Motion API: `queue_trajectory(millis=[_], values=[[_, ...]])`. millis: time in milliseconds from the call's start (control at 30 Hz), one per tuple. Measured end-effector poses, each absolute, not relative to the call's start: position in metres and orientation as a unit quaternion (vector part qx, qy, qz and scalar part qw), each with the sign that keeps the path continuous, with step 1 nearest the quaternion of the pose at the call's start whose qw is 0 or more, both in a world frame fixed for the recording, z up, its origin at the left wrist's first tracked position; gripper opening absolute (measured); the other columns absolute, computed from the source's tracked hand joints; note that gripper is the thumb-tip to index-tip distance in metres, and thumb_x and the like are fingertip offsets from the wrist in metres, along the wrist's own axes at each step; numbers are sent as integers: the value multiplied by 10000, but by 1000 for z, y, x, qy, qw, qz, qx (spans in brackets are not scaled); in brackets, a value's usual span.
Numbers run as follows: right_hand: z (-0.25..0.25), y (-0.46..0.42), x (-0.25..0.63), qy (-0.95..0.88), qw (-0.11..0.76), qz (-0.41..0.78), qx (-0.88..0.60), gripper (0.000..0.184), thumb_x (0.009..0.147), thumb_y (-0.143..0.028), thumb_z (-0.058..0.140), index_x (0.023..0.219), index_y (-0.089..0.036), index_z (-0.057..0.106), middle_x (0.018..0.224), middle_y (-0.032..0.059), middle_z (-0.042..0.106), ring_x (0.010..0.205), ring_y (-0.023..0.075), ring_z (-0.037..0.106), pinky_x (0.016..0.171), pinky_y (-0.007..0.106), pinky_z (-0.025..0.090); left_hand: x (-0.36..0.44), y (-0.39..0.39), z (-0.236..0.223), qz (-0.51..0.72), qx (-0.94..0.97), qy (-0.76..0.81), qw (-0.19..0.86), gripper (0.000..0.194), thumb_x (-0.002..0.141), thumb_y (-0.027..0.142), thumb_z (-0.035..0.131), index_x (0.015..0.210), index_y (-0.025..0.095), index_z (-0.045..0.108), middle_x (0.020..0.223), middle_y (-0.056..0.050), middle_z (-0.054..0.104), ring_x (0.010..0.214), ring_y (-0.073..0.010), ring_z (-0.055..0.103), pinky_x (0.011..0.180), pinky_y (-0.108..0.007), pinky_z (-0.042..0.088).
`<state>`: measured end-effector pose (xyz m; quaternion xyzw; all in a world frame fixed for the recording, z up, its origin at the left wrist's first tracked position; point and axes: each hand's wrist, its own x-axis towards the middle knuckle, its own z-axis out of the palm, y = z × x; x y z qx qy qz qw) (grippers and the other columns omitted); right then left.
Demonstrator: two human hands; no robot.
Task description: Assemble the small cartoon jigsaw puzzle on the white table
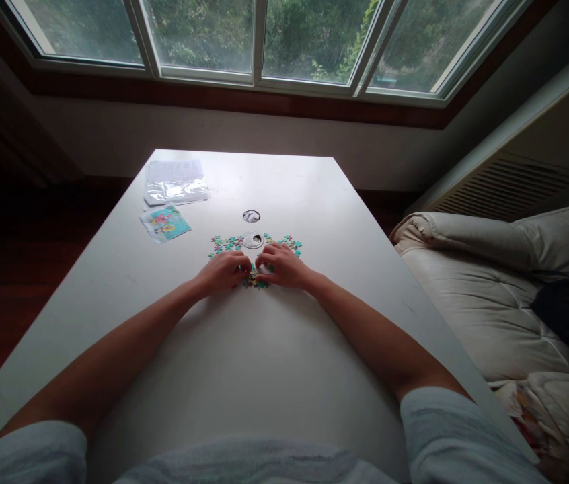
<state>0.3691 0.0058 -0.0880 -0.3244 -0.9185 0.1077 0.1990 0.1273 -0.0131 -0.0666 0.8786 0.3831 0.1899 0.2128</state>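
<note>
Small green, yellow and pink jigsaw puzzle pieces [228, 243] lie loose on the white table in two patches. A tighter cluster of puzzle pieces [255, 279] lies between my two hands. My left hand [224, 271] curls in from the left, thumb and fingers drawn together at the cluster's edge. Opposite it, my right hand [284, 265] bends its fingers and thumb toward the same cluster. What either hand pinches is too small and hidden to make out. Just beyond my fingertips is a round silvery disc [253, 240] with a dark spot.
A second round, shiny piece [251, 216] is farther up the white table [284, 349]. At the far left lie a clear plastic sleeve with papers [176, 181] and a colourful picture card [166, 223]. A pale padded seat [471, 302] stands along the right side; windows are ahead.
</note>
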Motion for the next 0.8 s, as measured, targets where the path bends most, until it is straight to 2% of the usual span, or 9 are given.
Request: queue_trajectory(millis=[367,800], values=[[-88,7,371,-925,191,124,-304,250,838,-441,783,1013,-273,723,1028,47,638,1023,251,520,902,373,359,125,-11,-69,168,912,326,184,177,929,230,555,905,232,730,871,-34,672,781,-162,600,743,-261,413],[-85,6,371,-930,190,130,-287,223,859,-420,768,1016,-267,724,1071,59,644,1050,256,521,902,380,380,124,-8,-72,180,915,314,176,167,933,245,563,915,235,729,884,-40,674,799,-168,613,763,-269,417]])
